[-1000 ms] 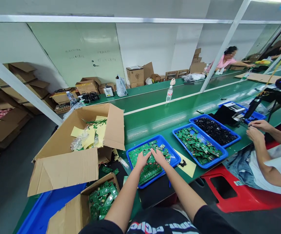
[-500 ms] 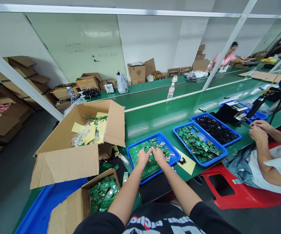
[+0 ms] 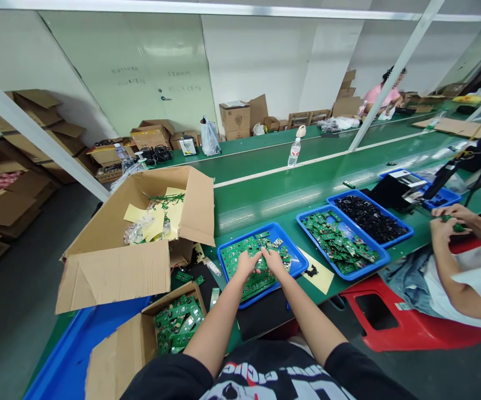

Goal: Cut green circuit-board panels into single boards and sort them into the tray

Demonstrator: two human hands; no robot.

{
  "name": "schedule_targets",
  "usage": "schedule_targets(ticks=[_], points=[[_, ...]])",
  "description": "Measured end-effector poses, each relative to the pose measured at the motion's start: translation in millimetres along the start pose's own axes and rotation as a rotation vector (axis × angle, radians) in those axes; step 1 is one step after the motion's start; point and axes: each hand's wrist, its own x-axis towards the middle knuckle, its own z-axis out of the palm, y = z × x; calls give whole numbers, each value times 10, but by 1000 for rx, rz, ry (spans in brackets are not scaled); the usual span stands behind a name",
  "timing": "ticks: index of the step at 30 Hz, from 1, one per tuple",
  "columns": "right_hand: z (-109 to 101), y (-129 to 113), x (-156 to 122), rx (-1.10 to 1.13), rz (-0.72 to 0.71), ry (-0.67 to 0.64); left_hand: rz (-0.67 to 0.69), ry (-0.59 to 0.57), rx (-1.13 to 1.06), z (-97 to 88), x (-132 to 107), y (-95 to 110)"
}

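My left hand (image 3: 247, 264) and my right hand (image 3: 272, 260) are close together over a blue tray (image 3: 299, 266). Their thumbs nearly meet, and the fingers are curled around a green circuit board that is mostly hidden by the hands. Beneath them, green circuit boards (image 3: 237, 251) fill much of the tray, with smaller board pieces (image 3: 280, 249) towards its right side. Left of my forearm, a small carton (image 3: 118, 355) holds loose boards (image 3: 180, 322).
A large open carton (image 3: 115, 275) stands at the left with yellow paper inside. To the right are a blue tray of boards (image 3: 340, 241) and a tray of black parts (image 3: 365, 216). A co-worker's hands (image 3: 449, 222) hold something green. A bottle (image 3: 294, 152) stands behind.
My hands stay over the tray in almost the same pose. The view has shifted slightly. At the right, the co-worker's hands now show a green item between them.
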Motion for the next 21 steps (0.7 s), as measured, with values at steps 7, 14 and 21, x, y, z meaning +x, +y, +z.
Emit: schedule_targets(ticks=[7, 14, 21], points=[[-11, -32, 39, -41, -42, 39, 40, -49, -106, -42, -53, -14], [54, -61, -1, -174, -7, 66, 62, -21, -92, -48, -52, -88], [84, -79, -43, -293, 81, 24, 32, 69, 13, 26, -70, -117]])
